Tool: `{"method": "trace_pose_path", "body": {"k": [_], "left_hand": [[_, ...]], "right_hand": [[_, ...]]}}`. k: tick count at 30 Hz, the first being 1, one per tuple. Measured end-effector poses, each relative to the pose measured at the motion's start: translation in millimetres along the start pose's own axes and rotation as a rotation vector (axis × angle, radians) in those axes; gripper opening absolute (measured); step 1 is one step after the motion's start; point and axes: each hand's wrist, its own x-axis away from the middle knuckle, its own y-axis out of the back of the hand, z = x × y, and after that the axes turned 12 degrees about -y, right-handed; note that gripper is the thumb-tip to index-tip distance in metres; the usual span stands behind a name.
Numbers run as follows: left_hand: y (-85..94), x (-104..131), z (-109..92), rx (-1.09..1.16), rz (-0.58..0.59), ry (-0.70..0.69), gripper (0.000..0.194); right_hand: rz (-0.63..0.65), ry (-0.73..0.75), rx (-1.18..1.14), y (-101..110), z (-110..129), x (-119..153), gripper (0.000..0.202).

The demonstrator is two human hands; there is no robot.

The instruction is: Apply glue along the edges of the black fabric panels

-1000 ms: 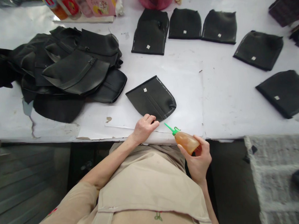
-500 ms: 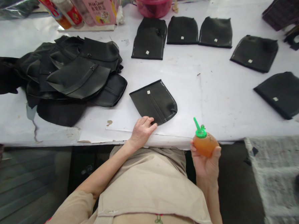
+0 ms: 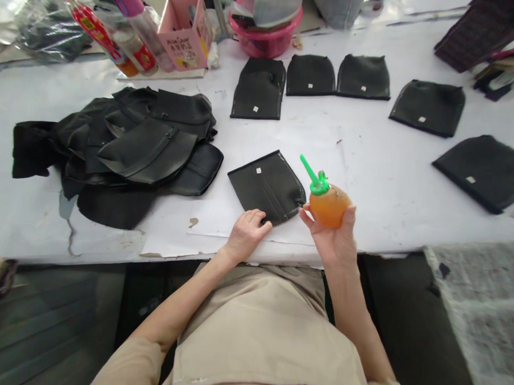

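My right hand is wrapped round a squeeze bottle of orange liquid with a green nozzle that slants up and to the left. The bottle is held above the table's front part, just right of a black leather-like piece. That piece lies tilted on the white paper, with a small white square near its top edge and a seam down its middle. My left hand is closed at its lower edge, thumb and fingers together on it. Some of the left fingertips are hidden.
A heap of black pieces lies to the left. Several similar pieces are spread along the back and right. Behind stand a pink box, bottles and a pink basin. A dark box is at the back right.
My right hand has brought the squeeze bottle up and to the left, closer to the black piece. My left hand stays at that piece's lower edge. The view has shifted slightly.
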Motion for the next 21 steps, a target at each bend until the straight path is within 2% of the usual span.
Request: {"method": "trace_pose_path", "body": {"k": [5, 9, 14, 21], "left_hand": [[0.3, -0.3, 0.8, 0.010, -0.021, -0.027, 0.015], [-0.4, 2.3, 2.2, 0.020, -0.013, -0.026, 0.017], [-6.4, 3.1, 4.1, 0.030, -0.071, 0.076, 0.020], [-18.9, -5.2, 7.0, 0.056, -0.233, 0.236, 0.029]], "right_hand": [[0.097, -0.076, 0.043, -29.9, 3.1, -55.7, 0.056], [0.030, -0.184, 0.105, -39.1, -12.3, -86.4, 0.059], [-0.043, -0.169, 0.016, -36.4, -29.4, -89.4, 0.056], [-0.109, -0.220, 0.108, -38.7, -22.8, -83.9, 0.056]]}}
